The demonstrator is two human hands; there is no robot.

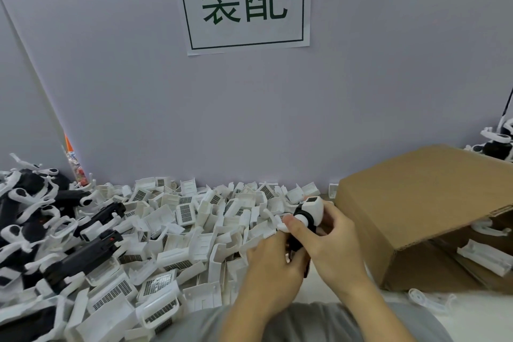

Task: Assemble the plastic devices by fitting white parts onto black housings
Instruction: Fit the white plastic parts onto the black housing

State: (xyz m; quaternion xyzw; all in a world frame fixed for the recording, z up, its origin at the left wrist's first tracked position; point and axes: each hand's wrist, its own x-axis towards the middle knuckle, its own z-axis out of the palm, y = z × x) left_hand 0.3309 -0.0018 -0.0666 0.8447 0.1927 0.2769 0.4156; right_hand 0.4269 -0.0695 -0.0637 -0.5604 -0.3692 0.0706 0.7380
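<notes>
Gripping one black housing (298, 244) between them, both hands work just in front of the heap of white parts (194, 230). The left hand (273, 266) curls round its lower body; the right hand (337, 239) clasps the top, where a white part (312, 209) sits. A cardboard box (416, 203) lies just to the right.

matt white plastic parts (194, 233), black plastic housings (83, 255), brown cardboard box (402, 203)
</notes>
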